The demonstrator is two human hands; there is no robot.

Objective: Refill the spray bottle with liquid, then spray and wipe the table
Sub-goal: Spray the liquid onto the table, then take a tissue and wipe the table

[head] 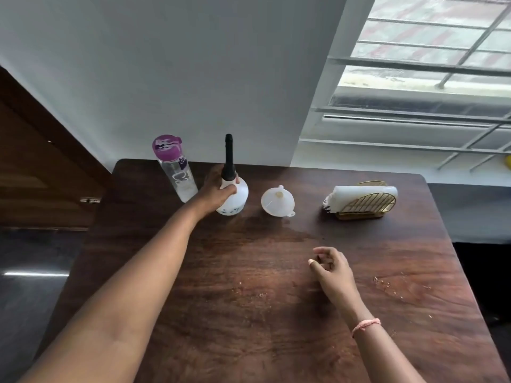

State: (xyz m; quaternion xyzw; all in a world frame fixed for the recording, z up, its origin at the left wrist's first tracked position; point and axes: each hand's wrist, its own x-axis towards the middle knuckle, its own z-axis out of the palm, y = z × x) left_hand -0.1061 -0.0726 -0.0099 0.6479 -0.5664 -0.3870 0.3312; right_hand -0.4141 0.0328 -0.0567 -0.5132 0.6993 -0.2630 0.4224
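A white spray bottle (235, 199) with a tall black spray head stands at the back of the dark wooden table (249, 313). My left hand (217, 190) grips its shoulder just below the black head. To its left stands a clear water bottle (179, 175) with a purple cap. A white funnel (277, 201) lies mouth-up to the right of the spray bottle. My right hand (331, 268) hovers low over the table's middle right, fingers loosely curled, holding nothing.
A gold wire holder with white napkins (363, 201) stands at the back right. Crumbs (387, 286) are scattered on the right part of the table. A wall and a barred window lie behind; a wooden door is at the left.
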